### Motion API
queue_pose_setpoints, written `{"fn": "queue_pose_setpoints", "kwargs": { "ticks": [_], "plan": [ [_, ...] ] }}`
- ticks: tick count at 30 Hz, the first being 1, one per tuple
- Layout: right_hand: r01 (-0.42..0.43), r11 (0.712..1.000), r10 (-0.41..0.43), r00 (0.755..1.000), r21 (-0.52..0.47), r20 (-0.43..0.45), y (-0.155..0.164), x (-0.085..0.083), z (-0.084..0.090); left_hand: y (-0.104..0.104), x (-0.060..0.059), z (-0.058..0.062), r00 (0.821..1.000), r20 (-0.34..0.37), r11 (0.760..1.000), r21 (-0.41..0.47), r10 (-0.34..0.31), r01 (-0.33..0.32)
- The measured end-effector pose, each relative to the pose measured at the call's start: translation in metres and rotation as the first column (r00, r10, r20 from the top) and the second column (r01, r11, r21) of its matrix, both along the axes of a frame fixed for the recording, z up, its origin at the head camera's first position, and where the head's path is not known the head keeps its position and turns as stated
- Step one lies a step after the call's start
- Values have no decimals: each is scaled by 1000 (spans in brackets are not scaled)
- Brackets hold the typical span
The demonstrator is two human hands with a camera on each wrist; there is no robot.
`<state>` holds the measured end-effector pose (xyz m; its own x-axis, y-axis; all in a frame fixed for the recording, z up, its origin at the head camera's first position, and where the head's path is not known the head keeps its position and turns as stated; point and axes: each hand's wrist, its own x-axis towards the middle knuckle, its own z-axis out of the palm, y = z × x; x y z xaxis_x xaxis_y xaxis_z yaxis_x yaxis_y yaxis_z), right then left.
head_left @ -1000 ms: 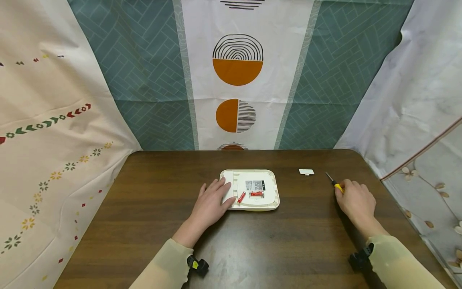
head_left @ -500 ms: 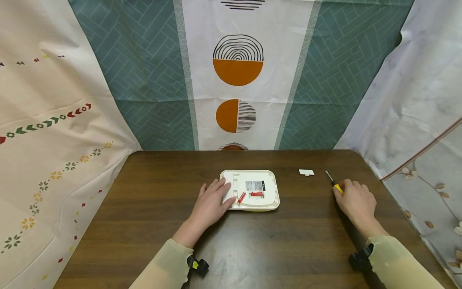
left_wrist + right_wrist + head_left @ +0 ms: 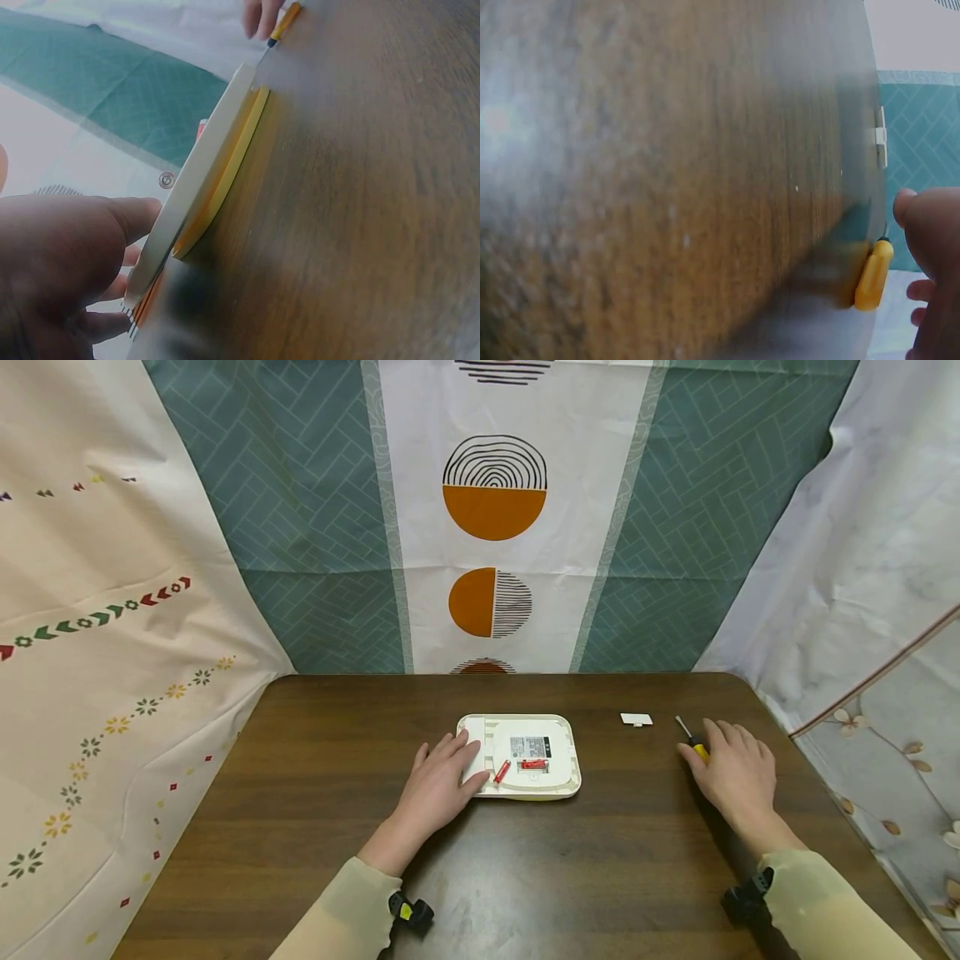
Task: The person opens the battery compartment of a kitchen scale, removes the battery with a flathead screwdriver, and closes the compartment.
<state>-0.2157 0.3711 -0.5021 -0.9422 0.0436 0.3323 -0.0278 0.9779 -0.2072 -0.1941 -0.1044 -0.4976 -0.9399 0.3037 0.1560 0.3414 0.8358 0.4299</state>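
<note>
Rests the left hand (image 3: 442, 781), outstretched, on the white device (image 3: 527, 727); holds the right hand (image 3: 735, 777), loosely spread, just beside the yellow-handled screwdriver (image 3: 874, 276) on the tabletop (image 3: 577, 868).

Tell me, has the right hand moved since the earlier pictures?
Yes, slightly forward: the right hand now reaches nearer the back edge of the table.

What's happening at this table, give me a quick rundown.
A person is at work with both bare hands on a shallow white device. The left hand rests on its left end. One red battery sits in a slot in the device, and a second red battery lies slantwise on top of it. The right hand is beside a yellow-handled screwdriver on the table, not gripping it. A small white piece lies between device and screwdriver, farther back.
</note>
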Motion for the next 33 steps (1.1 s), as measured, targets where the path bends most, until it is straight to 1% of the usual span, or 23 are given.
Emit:
{"fn": "queue_pose_setpoints", "kwargs": {
  "ticks": [4, 14, 22, 25, 33],
  "plan": [
    [-28, 1000, 28, 1000, 6, -4, -6, 0, 3, 0, 0, 0, 1000, -11, 1000, 5, -2, 2],
    [-86, 996, 86, 996, 15, 19, -18, 1, 8, 0, 0, -1, 1000, -9, 1000, 0, 1, -1],
    [-134, 991, 134, 991, 29, -21, -31, 0, 13, 0, 0, 0, 1000, -14, 1000, -2, 0, 0],
    [-152, 988, 152, 988, 31, -22, -37, 0, 14, 0, 0, 0, 1000, -7, 1000, -2, 2, -2],
    [-200, 979, 201, 979, 28, -24, -57, 2, 21, 1, 1, 0, 1000, -21, 1000, -5, -1, 1]
  ]
}}
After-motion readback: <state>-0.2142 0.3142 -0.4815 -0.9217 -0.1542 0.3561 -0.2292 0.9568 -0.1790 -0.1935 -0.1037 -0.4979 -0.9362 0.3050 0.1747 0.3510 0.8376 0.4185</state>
